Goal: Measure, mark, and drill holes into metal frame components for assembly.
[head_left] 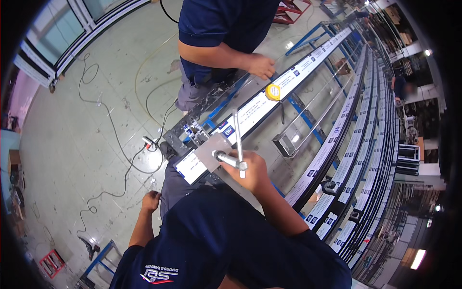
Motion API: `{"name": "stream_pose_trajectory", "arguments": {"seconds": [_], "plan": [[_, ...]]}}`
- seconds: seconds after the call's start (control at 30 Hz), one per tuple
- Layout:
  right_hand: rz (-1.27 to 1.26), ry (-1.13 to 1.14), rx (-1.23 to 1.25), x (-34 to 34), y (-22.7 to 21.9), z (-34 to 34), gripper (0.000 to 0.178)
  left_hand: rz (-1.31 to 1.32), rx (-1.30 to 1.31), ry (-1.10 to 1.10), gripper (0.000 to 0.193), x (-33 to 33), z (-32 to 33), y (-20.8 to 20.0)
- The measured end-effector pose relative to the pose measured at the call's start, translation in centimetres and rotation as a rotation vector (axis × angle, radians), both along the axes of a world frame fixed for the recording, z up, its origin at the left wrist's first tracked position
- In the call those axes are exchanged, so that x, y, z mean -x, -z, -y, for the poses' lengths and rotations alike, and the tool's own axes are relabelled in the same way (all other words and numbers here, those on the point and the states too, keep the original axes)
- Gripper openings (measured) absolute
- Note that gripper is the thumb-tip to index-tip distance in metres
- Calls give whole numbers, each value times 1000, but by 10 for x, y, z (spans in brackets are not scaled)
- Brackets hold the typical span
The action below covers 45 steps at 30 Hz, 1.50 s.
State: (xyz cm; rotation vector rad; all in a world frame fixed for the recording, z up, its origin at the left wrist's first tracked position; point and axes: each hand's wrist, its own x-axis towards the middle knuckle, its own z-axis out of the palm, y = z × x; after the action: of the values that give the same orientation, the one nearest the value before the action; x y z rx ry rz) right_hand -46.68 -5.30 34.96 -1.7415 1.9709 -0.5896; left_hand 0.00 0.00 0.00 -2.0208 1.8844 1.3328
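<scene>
My right hand (252, 171) is closed around a metal T-handle (239, 144) with a thick round shaft and a long crossbar. Its shaft rises from a square grey metal plate (211, 149) lying across the near end of a long profile (250, 113) covered in white printed film. Low beside my left thigh, my left hand (150, 200) hangs with curled fingers; whatever they may hold is hidden. A yellow tape measure (273, 92) rests on the profile farther along. Beside it, a co-worker's hand (261, 66) reaches to the profile's edge.
Small clamp-like metal parts (195, 134) sit left of the plate. Blue trestles (308, 113) stand below the profile. Several long filmed profiles (332, 139) lie along the right. A black cable (113, 139) winds over the floor at left, past a red-and-black tool (148, 142).
</scene>
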Motion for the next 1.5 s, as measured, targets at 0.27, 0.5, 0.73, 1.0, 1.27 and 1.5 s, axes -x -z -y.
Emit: {"name": "stream_pose_trajectory", "arguments": {"seconds": [0.27, 0.5, 0.73, 1.0, 1.27, 1.5], "plan": [[-82, -16, 4, 3, -1, -7, 32, -5, -105, -71, 48, -5, -4, -10], [-95, -26, 14, 3, 17, -6, 36, -228, 360, -303, 35, 43, 39, -66], [-170, 17, -143, -2, 6, 1, 42, -503, 691, -195, 58, 128, 139, -153], [-142, 34, -96, -18, -4, -5, 35, -729, 408, -80, 63, 187, 166, -159], [-122, 5, -74, -18, -10, -8, 41, -646, 415, -75, 41, 182, 152, -175], [-209, 16, -124, -19, -21, -3, 25, -97, 124, -37, 44, 99, 106, -120]]}}
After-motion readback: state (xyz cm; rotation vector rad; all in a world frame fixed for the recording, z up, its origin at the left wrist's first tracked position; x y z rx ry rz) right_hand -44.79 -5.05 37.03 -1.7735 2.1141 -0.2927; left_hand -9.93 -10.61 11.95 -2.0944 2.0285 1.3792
